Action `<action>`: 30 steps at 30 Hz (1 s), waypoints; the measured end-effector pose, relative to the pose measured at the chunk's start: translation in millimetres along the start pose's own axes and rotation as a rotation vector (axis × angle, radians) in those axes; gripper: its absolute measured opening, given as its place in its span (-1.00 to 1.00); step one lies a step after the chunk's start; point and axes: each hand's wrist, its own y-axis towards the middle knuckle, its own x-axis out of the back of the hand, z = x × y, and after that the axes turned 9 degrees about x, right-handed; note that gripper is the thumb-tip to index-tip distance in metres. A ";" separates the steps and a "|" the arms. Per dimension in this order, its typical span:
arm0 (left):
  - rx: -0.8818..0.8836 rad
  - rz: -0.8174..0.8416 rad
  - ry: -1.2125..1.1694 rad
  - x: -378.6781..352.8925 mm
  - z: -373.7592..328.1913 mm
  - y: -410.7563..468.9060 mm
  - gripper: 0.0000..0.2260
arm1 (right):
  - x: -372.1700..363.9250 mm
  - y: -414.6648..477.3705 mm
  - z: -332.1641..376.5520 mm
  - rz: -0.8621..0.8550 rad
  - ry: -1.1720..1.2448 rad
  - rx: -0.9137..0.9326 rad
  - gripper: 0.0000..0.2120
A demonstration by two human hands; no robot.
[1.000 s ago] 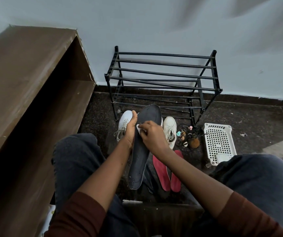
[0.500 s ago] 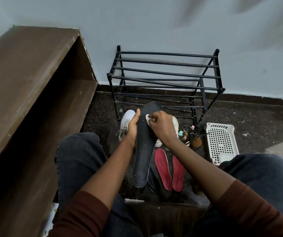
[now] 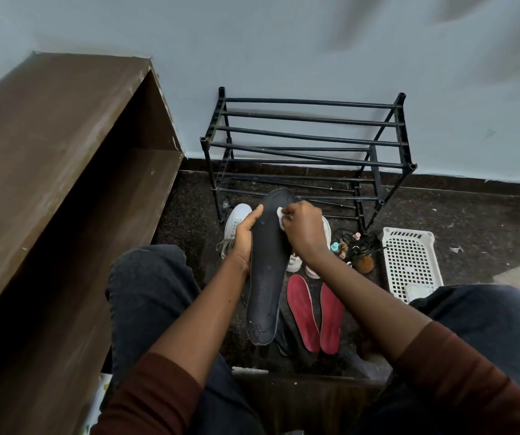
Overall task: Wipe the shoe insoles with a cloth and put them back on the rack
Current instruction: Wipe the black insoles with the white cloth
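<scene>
1. While the left hand (image 3: pixel 245 238) grips the dark insole (image 3: pixel 266 277) by its 9 o'clock edge, the right hand (image 3: pixel 304 229) pinches a cloth (image 3: pixel 280 214) against the toe end.
2. Head view: the insole's long axis runs 6 to 12 o'clock, heel nearest the person. Its toe points at the rack (image 3: pixel 309 136), which stands beyond both hands at 12.
3. The wipe likely runs down that axis toward 6; the right hand is nearer the toe.
4. Red insoles (image 3: pixel 302 309) lie on the floor at 5 o'clock of the dark one.
</scene>
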 end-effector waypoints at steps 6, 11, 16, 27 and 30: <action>0.000 0.011 -0.017 -1.0 0.9 -0.3 -0.50 | 1.9 4.4 -0.3 0.026 0.039 -0.049 -0.80; -0.089 -0.075 -0.018 6.2 -0.3 7.9 -0.61 | -3.7 -28.3 22.9 0.095 0.141 -0.010 -0.81; -0.136 -0.120 -0.006 12.1 -1.5 11.3 -0.55 | -7.7 -40.1 27.6 0.110 0.191 0.104 -0.80; -0.017 0.080 -0.053 -0.6 2.4 0.2 -0.36 | -0.2 6.8 11.7 0.035 0.030 0.130 -0.81; -0.039 0.068 -0.038 2.2 1.9 4.0 -0.32 | -1.1 -4.7 16.7 0.089 0.048 0.198 -0.82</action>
